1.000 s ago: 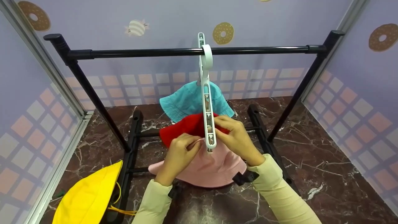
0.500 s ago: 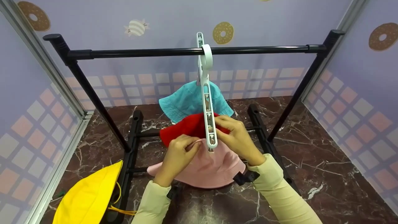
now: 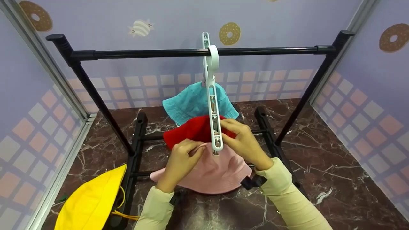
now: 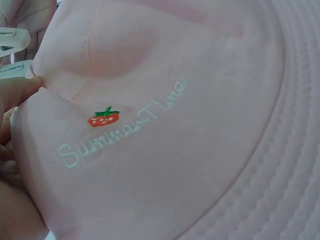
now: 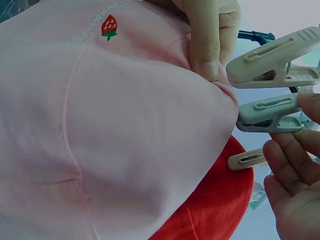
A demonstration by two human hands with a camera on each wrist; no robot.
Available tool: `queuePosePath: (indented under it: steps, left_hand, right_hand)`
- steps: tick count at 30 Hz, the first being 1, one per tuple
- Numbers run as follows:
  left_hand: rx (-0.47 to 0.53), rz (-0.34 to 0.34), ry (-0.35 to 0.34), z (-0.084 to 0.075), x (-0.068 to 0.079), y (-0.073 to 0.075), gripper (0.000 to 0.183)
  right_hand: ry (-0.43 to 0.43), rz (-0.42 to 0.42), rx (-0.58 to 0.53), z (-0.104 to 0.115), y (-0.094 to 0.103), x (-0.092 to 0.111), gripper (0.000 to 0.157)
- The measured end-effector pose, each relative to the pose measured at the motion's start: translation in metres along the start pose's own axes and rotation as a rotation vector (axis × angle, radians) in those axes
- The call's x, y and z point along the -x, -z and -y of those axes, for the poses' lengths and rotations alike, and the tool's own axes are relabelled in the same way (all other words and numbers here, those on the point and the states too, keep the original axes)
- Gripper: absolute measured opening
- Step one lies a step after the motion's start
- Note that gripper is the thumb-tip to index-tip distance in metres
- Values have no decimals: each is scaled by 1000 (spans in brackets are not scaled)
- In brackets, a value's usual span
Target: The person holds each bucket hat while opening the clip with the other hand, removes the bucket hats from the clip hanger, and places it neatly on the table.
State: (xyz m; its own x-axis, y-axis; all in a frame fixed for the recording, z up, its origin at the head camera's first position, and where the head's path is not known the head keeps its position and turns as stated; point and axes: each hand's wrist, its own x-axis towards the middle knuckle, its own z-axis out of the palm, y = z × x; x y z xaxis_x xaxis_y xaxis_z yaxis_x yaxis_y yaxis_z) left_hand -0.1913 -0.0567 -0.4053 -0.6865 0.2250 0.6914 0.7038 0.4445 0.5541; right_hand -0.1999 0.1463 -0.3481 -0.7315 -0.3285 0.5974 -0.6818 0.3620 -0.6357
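In the head view my left hand (image 3: 182,159) pinches the crown of a pink bucket hat (image 3: 217,175) between thumb and fingers. The left wrist view shows the hat's strawberry and "Summer Time" embroidery (image 4: 120,125). My right hand (image 3: 246,140) holds a grey clip (image 5: 270,111) between thumb and fingers; its tip meets the edge of the pink crown. Whether cloth lies inside the clip's mouth, I cannot tell. This clip belongs to a white hanger (image 3: 213,105) with a row of clips. Just behind, a red hat (image 3: 182,131) hangs at a beige clip (image 5: 247,160).
A black rack's bar (image 3: 153,53) carries the hanger by its hook. At the back hangs a turquoise bucket hat (image 3: 188,102). A yellow hat (image 3: 91,198) with a cord is at the front left. Another clip (image 5: 270,57) sits beside the held one. Patterned walls enclose the marble-look surface (image 3: 319,166).
My left hand and the pink hat have shifted very slightly left. The hanger's near end has moved a touch right. Both hands keep their hold.
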Motion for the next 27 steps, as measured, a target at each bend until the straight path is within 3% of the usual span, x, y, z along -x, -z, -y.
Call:
queuePosePath:
  steps: [27]
  left_hand:
    - [-8, -17, -41, -6, 7, 16, 8]
  right_hand:
    - [8, 21, -74, 2, 0, 3, 40]
